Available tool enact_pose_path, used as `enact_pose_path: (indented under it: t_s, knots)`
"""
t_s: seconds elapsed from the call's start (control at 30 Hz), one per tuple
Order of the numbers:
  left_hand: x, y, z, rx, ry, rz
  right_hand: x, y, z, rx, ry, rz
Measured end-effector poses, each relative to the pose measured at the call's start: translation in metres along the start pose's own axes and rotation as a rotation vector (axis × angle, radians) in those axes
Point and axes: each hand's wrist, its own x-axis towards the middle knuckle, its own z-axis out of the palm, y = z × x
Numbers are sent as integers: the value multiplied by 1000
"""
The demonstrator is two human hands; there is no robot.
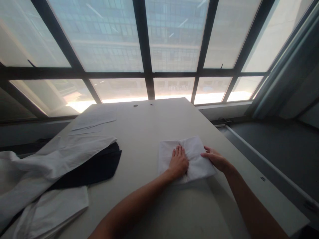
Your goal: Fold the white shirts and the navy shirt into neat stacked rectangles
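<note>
A white garment [196,162], folded into a flat square with a creased line down its middle, lies on the white table. My left hand [178,162] rests flat on top of it, fingers stretched out and pointing away from me. At the garment's right edge is my right hand [215,159], its thumb over the top and its fingers at the side, pinching the edge. Some of the right fingertips are hard to make out. The kind of garment does not show clearly.
On the table's left side [139,132] lie loose white clothes [74,156], a dark navy cloth [99,167] and a folded white cloth [57,207]. Paper sheets [94,119] sit behind them. Windows [174,39] stand beyond the far edge; a grey curtain [274,83] hangs at the right.
</note>
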Motion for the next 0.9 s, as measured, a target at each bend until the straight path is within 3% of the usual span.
enact_pose_path:
  t_s: [0.23,0.37,0.43,0.57,0.67,0.73,0.8,0.9]
  knots:
    - [-51,6,-13,-160,-33,102,14,-26,48,-111,204,9]
    - [-68,-18,-32,-582,-78,167,22,-33,89,-266,232,-72]
    - [-67,-35,-40,-912,-68,73,28,-32,112,-393,227,-129]
    - [-59,-60,-41,-1619,-3,-318,42,-20,161,-592,210,-268]
    - [-58,-67,-35,-1901,47,-545,51,-6,189,-565,95,-263]
    - [-59,-69,-33,-1941,81,-636,57,2,195,-440,-21,-176]
    - [-61,-70,-33,-1926,115,-639,62,6,187,-318,-35,-148]
    - [-63,-69,-37,-1864,119,-615,72,11,159,-321,225,-323]
